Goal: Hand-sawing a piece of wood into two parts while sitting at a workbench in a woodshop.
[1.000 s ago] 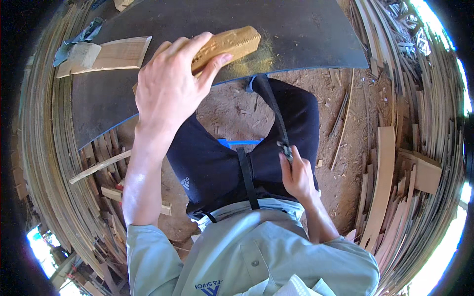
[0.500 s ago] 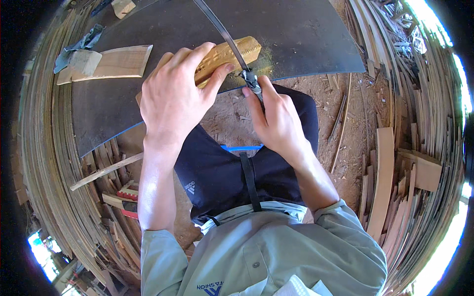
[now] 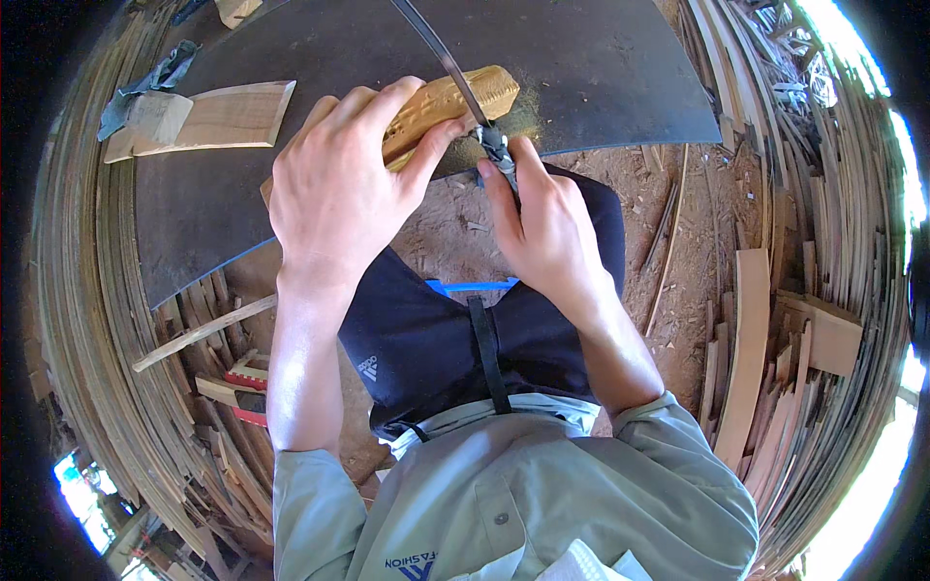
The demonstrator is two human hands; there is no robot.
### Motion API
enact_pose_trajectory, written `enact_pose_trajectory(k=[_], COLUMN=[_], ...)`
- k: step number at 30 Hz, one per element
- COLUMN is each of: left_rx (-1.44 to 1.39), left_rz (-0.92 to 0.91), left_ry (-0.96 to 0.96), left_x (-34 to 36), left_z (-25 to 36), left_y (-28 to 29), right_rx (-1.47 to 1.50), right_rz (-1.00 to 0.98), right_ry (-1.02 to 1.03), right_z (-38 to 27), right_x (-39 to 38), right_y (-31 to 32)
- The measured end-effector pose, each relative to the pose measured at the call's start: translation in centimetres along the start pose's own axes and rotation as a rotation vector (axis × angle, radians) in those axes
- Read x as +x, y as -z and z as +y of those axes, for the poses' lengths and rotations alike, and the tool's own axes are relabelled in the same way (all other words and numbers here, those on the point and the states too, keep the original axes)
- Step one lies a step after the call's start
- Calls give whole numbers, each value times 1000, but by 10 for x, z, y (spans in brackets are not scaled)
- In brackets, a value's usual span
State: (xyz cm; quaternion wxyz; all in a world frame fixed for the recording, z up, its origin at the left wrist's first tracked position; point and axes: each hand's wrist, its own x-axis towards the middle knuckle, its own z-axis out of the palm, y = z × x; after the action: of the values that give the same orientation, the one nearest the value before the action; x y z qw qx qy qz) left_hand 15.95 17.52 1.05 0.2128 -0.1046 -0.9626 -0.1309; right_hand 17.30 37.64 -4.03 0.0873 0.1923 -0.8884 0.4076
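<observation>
A yellowish, carved-looking wooden block [image 3: 500, 89] rests at the near edge of the dark tabletop. My left hand [image 3: 339, 189] is closed over it, thumb along the near side and fingers over the far side. In my right hand [image 3: 554, 223] is the wrapped handle of a long, narrow metal blade [image 3: 436, 44]. The blade slants up and to the left across the block, just past my left thumb. Whether its edge has teeth is too fine to see. My left palm hides most of the block; its right end shows. Fine dust lies beside that end.
The dark tabletop [image 3: 601, 77] has a blue edge. On its left lie a curved board [image 3: 242, 116], a pale block [image 3: 160, 116] and a bluish cloth [image 3: 170, 73]. Stacked wood strips [image 3: 87, 320] line both sides. A loose stick [image 3: 208, 331] juts out near my left forearm.
The blade and the block's free end appear slightly farther right in the picture. Both hands keep the same grip.
</observation>
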Motion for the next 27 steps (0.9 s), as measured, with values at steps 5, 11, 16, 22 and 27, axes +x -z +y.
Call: enact_pose_trajectory(k=[5, 11, 16, 22, 27], left_rx=[17, -39, -32, -37, -42], left_rz=[33, -19, -3, -12, 2], left_ry=[-26, 24, 5, 22, 11], left_x=[1, 1, 1, 1, 0], left_z=[0, -2, -3, 1, 1], left_y=[-1, 0, 0, 3, 4], right_rx=[-47, -40, -15, -5, 8], right_rz=[15, -5, -6, -2, -6], right_ry=[-18, -42, -46, -29, -34], right_z=[-2, -6, -8, -6, -9], right_x=[4, 6, 8, 6, 8], right_y=[-1, 1, 2, 1, 2])
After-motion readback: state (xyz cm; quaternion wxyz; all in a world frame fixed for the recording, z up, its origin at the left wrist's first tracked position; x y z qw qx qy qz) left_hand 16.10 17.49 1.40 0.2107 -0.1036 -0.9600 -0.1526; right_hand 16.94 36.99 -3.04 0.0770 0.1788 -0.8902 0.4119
